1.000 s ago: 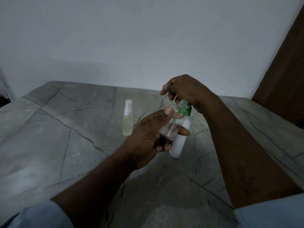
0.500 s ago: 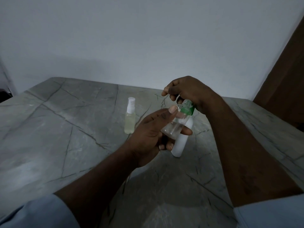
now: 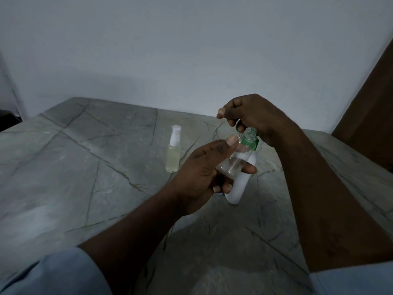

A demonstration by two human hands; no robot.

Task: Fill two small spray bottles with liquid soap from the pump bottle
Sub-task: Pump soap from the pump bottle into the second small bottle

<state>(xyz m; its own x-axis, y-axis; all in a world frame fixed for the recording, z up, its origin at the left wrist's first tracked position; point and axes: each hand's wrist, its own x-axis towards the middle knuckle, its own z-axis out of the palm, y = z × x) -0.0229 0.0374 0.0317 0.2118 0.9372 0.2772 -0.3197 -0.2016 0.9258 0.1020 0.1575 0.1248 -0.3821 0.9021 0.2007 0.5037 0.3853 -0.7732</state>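
Note:
My left hand [image 3: 202, 167] grips a small clear spray bottle [image 3: 234, 160] without its cap. The bottle is tilted, and its threaded neck points up to the right, just under my right hand. My right hand [image 3: 253, 113] is curled over the top of the pump bottle [image 3: 240, 186], hiding the pump head. The pump bottle has a white body and a green collar, and it stands on the table right behind the clear bottle. A second small spray bottle [image 3: 174, 154], white-capped and holding pale yellow liquid, stands upright to the left, apart from both hands.
The grey marble-patterned table [image 3: 85, 171] reaches back to a plain white wall. A brown door or panel [image 3: 374, 99] stands at the far right. A dark object shows at the left edge.
The view has drifted slightly left. Both hands keep their hold, and the clear bottle's open neck now shows more plainly beneath my right hand.

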